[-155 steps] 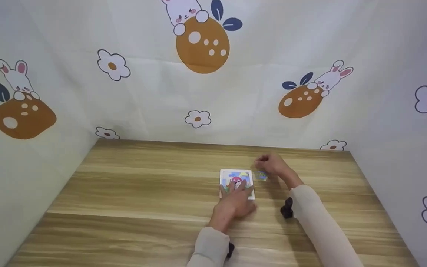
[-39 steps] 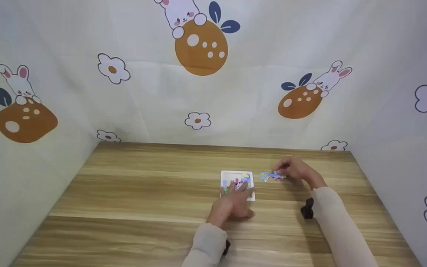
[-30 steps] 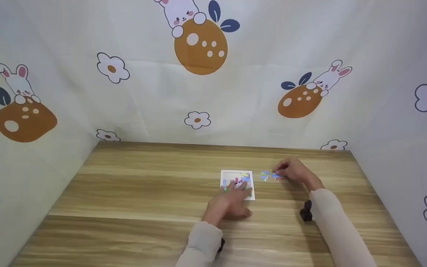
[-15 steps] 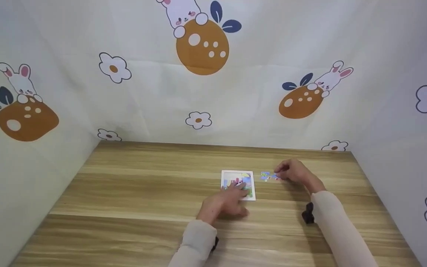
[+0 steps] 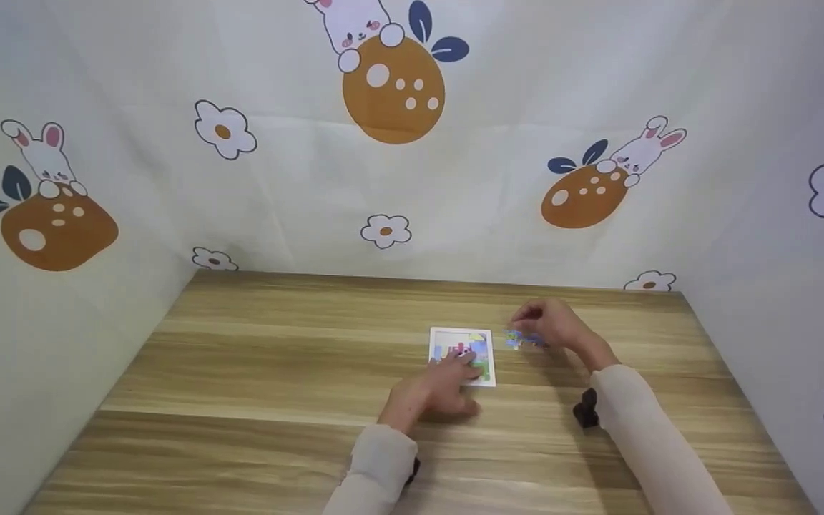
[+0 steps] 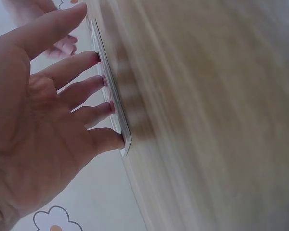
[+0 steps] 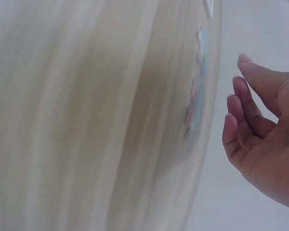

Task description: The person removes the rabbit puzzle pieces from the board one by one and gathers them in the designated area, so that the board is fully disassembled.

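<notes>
While the left hand point(image 5: 433, 390) rests on a small square jigsaw puzzle tray point(image 5: 460, 330), its fingers are straight and spread, their tips on the tray. The white-rimmed tray lies flat on a wood-grain bench point(image 5: 276, 357); a pink cartoon figure point(image 5: 463, 350) shows past the fingertips, and pale backing is visible at the tray's far left. Just right of the tray, loose puzzle pieces point(image 5: 514, 339), mostly blue, lie in a small cluster. Above them hovers the right hand point(image 5: 551, 325), its fingers loosely bent and the thumb apart from them, with only air between. Both arms wear pale sleeves point(image 5: 644, 429). Behind the bench hangs cream fabric point(image 5: 297, 179) printed with rabbits, orange fruit and white flowers.
</notes>
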A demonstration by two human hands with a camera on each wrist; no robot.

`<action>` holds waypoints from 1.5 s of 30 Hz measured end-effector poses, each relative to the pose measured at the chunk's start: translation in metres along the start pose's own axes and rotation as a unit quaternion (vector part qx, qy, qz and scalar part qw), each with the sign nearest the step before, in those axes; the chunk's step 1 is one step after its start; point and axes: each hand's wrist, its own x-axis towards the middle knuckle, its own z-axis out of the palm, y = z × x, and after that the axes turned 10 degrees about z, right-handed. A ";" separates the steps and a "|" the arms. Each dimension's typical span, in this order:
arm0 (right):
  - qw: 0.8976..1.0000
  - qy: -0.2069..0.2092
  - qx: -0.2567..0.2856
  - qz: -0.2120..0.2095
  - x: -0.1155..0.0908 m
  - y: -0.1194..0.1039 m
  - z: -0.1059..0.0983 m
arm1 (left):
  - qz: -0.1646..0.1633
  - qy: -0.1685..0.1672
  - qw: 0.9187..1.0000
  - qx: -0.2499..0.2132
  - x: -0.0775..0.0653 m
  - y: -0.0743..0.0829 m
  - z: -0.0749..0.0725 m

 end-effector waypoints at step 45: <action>0.981 -0.079 -0.039 -0.171 0.012 -0.039 0.049 | 0.002 -0.003 1.000 -0.013 0.001 -0.001 0.002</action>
